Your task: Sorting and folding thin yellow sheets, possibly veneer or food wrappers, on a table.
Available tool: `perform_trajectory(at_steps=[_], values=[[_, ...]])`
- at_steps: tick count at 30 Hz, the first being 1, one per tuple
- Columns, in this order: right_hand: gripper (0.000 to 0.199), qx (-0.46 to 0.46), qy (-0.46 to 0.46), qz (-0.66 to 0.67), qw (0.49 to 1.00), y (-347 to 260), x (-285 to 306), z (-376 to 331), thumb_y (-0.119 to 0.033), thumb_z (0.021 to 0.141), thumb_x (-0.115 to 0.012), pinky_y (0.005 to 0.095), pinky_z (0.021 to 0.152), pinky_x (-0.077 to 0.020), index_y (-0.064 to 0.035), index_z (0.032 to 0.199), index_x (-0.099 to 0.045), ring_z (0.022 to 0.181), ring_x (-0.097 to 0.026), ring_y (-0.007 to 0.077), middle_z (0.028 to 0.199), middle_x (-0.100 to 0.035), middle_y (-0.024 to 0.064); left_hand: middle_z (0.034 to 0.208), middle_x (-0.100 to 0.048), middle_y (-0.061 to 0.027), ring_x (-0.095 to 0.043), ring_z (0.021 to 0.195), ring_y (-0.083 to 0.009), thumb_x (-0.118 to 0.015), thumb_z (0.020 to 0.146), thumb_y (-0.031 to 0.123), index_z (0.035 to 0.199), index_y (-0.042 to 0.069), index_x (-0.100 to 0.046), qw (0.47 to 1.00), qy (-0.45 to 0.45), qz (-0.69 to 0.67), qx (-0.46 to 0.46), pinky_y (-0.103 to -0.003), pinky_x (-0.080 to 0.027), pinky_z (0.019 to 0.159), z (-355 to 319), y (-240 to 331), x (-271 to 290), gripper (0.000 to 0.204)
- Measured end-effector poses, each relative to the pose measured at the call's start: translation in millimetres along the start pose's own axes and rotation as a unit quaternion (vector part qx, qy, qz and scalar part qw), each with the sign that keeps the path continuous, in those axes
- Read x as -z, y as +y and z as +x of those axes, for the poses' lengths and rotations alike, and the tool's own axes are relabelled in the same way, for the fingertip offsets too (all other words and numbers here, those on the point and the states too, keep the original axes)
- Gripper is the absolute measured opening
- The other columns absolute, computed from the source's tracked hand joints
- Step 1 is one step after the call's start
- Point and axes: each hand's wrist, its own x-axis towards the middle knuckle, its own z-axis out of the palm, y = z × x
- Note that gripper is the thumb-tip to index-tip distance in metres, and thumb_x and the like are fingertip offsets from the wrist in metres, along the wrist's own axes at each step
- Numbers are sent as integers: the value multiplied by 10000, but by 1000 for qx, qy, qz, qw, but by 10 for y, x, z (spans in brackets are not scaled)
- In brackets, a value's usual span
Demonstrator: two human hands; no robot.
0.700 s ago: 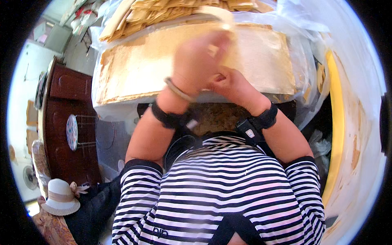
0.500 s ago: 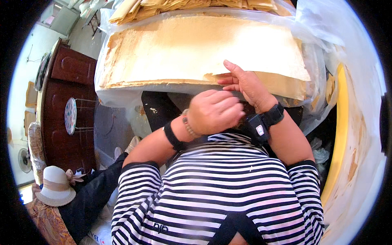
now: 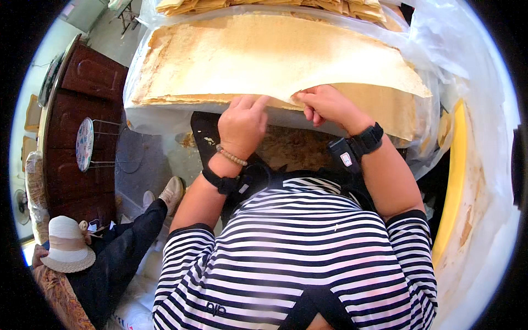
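A large thin tan sheet (image 3: 264, 49), like wood veneer or dried skin, lies on top of a stack of similar sheets (image 3: 374, 104) in front of me. My right hand (image 3: 330, 107) pinches its near edge right of the middle, thumb and index finger together. To the right of that pinch the sheet's edge is lifted, baring the layer below. My left hand (image 3: 242, 124) is at the same near edge, a little further left, its fingers bent over the edge and its index finger reaching toward the right hand. Its thumb is hidden.
Clear plastic sheeting (image 3: 440, 38) wraps the stack. More folded tan sheets (image 3: 275, 6) lie beyond it. A yellow-edged panel (image 3: 454, 181) stands on the right. At left are a round-topped stool (image 3: 85, 144), dark red wooden doors (image 3: 77, 126) and a seated person in a pale hat (image 3: 67, 242).
My left hand has moved forward and left, from in front of the right hand to the sheet's edge. My right hand has turned and closed on the edge. The sheet's right part is raised more.
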Motion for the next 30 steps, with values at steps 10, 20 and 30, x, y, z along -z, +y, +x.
perform_trajectory(at_steps=[10, 20, 30], values=[[308, 20, -71, -102, 992, -187, 165, 80, -314, 971, -608, 222, 494, -430, -31, 1076, -668, 505, -441, 35, 612, -487, -67, 786, -639, -57, -661, 710, -254, -635, 788, 141, 1034, 174, -686, 993, -85, 83, 9, -366, -543, 586, -25, -57, -80, 254], [537, -34, 16, 294, 955, 31, 178, -144, -491, 998, -518, 285, 665, -564, -15, 1248, -530, 787, -676, 193, 1032, -665, 139, 919, -652, -102, -646, 920, -297, -649, 792, 157, 1135, 92, -652, 984, -147, 29, 91, -410, -534, 766, 77, -73, 187, 349], [340, 238, 138, 298, 914, -669, 279, 78, -251, 1017, -491, 394, 849, -582, 69, 1114, -555, 903, -716, 332, 1069, -680, 221, 1188, -632, -115, -570, 1151, -321, -601, 893, 223, 1030, 101, -680, 993, -103, 51, -7, -416, -475, 951, 485, -510, -29, 200]])
